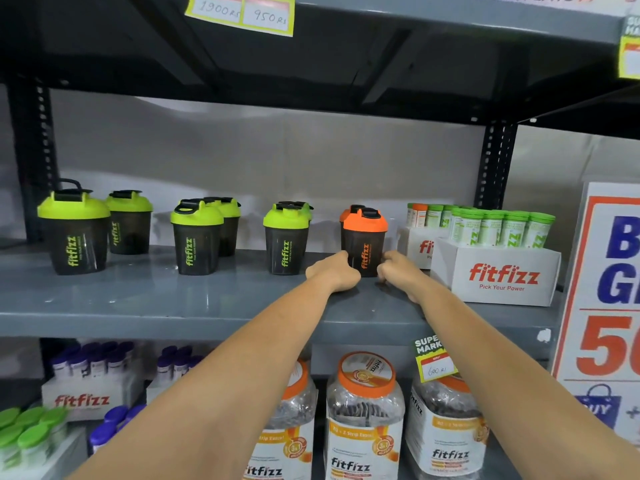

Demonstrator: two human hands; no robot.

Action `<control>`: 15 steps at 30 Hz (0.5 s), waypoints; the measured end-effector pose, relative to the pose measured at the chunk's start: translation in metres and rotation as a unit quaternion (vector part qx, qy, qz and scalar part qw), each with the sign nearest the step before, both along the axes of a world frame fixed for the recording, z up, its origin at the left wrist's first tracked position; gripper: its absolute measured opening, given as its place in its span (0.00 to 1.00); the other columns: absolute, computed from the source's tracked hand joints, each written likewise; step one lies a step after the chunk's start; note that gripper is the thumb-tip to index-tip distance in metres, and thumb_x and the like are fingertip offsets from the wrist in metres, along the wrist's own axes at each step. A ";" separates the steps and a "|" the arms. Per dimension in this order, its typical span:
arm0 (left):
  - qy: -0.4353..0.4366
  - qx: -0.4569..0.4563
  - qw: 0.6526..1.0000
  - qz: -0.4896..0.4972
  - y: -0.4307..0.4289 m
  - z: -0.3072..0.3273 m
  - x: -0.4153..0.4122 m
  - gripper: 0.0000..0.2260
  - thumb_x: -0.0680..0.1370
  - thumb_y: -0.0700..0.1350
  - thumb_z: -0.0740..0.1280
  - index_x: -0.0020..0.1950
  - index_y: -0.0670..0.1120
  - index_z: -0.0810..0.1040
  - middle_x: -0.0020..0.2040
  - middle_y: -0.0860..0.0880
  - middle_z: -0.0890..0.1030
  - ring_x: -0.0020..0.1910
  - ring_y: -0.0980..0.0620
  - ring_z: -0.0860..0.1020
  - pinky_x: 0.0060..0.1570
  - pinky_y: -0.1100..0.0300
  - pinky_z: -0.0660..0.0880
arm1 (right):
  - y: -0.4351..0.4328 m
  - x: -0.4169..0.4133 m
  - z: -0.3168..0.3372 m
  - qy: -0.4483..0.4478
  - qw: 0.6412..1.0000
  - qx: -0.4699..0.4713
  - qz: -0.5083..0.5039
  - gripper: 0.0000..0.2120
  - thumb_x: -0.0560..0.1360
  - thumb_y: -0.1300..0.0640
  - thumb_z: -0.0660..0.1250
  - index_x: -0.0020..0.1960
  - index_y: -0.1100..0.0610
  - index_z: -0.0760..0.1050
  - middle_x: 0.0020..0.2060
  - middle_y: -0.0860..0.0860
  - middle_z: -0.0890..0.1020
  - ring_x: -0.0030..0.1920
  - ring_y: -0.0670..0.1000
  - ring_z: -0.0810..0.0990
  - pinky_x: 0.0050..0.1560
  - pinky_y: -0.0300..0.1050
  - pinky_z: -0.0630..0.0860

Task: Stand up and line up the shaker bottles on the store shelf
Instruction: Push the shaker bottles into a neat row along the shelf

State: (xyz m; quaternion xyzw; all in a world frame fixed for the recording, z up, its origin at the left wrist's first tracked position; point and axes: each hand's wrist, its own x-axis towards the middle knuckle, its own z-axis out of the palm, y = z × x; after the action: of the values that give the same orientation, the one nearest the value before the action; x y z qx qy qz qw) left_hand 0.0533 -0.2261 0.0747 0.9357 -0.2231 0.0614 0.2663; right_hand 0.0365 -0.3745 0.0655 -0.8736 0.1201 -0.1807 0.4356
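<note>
The orange-lidded shaker bottle (363, 242) stands upright on the grey shelf (145, 299), and the person's left hand (334, 273) and right hand (398, 270) press against its lower part from both sides, fingers curled around it. A second orange lid (348, 213) shows just behind this bottle. To its left stand the green-lidded shaker bottles (285, 237) in pairs, all upright, and just beside its right stands a white Fitfizz box (498, 275) with green-capped tubes (498, 225).

head view | faces forward, level with the middle shelf (173, 306) | close, within arm's reach
</note>
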 end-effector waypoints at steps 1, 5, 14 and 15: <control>-0.006 0.003 1.000 0.002 -0.001 -0.001 0.001 0.20 0.74 0.46 0.59 0.67 0.51 0.69 0.63 0.47 0.77 0.61 0.43 0.74 0.51 0.55 0.69 | -0.001 0.000 0.000 -0.002 1.000 0.000 -0.002 0.20 0.67 0.66 0.60 0.59 0.60 0.70 0.40 0.55 0.75 0.48 0.57 0.75 0.43 0.47 0.69; -0.012 0.009 1.000 0.010 -0.002 -0.002 0.000 0.20 0.75 0.46 0.60 0.67 0.50 0.68 0.62 0.46 0.77 0.61 0.43 0.74 0.48 0.56 0.68 | 0.000 -0.003 0.000 -0.009 1.000 0.000 0.002 0.20 0.68 0.67 0.60 0.59 0.60 0.69 0.39 0.55 0.75 0.45 0.56 0.74 0.41 0.46 0.69; 0.033 -0.143 0.989 0.034 0.061 0.004 0.002 0.10 0.68 0.38 0.61 0.40 0.36 0.81 0.29 0.44 0.81 0.32 0.45 0.83 0.34 0.56 0.80 | 0.014 -0.016 0.000 -0.120 0.963 -0.195 -0.139 0.08 0.70 0.61 0.62 0.34 0.56 0.76 0.32 0.53 0.79 0.39 0.55 0.79 0.38 0.44 0.74; 0.027 -0.164 0.984 0.057 0.078 0.003 0.008 0.09 0.67 0.39 0.62 0.37 0.38 0.80 0.25 0.45 0.79 0.28 0.46 0.82 0.31 0.58 0.79 | 0.024 -0.016 0.001 -0.124 0.962 -0.208 -0.129 0.08 0.70 0.61 0.62 0.34 0.53 0.76 0.33 0.52 0.80 0.40 0.54 0.79 0.42 0.47 0.77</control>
State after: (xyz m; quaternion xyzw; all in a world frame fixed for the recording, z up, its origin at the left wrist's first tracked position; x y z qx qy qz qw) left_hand 0.0609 -0.1481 0.0774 0.8918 -0.1486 0.0871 0.4184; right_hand 0.0200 -0.3505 0.0668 -0.8931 0.1362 -0.3630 0.2284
